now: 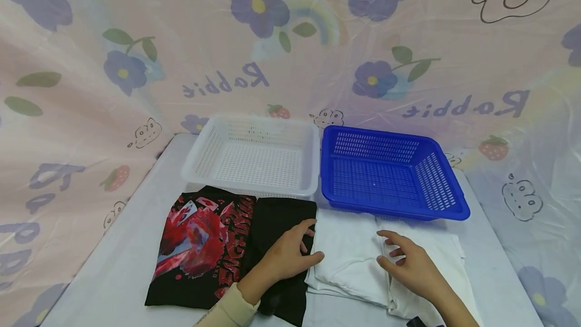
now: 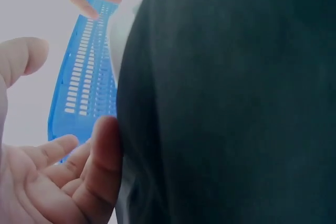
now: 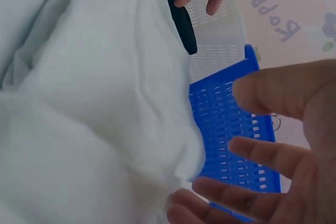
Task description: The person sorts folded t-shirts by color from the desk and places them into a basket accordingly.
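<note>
On the table lie a folded black garment with a red graphic print [image 1: 195, 241], a plain black folded garment [image 1: 279, 218], a folded white cloth [image 1: 347, 246] and a second folded white cloth [image 1: 447, 251]. My left hand [image 1: 287, 252] hovers over the plain black garment's right side, fingers relaxed and holding nothing. Loosely curved and without anything in its grasp, my right hand [image 1: 413, 269] is over the seam between the two white cloths. Both hands face each other across the first white cloth. In the left wrist view, dark fabric [image 2: 226, 98] fills the right side, beside the left fingertips [image 2: 107, 135].
Behind the clothes stand a white perforated basket [image 1: 313, 165] and a blue perforated basket [image 1: 395, 213], side by side with nothing in them. The white tabletop [image 1: 122, 266] ends at a printed curtain [image 1: 308, 74] at the back and sides.
</note>
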`<control>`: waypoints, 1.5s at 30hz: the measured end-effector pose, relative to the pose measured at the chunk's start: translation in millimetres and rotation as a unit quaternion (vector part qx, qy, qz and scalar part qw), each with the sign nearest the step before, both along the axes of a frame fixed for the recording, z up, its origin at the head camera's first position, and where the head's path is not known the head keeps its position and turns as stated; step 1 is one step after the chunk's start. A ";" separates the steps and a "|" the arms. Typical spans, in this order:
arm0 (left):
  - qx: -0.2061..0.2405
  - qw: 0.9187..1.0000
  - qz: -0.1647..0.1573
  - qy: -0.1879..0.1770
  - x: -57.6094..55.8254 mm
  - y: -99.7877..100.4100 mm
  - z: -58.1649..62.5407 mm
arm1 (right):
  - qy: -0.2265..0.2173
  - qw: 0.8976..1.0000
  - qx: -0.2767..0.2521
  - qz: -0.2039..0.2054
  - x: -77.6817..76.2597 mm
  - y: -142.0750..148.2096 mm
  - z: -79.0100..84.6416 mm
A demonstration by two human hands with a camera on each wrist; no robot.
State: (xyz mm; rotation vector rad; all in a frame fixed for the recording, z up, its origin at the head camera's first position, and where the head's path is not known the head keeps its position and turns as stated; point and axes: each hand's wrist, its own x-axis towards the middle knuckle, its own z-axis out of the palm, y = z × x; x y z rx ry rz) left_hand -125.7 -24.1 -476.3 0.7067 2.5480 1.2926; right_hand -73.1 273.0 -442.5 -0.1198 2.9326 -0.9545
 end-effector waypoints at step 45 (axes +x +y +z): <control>-0.156 0.986 0.054 0.031 12.5 40.2 -5.0 | 0.021 0.999 0.050 0.004 -5.2 -14.0 -33.0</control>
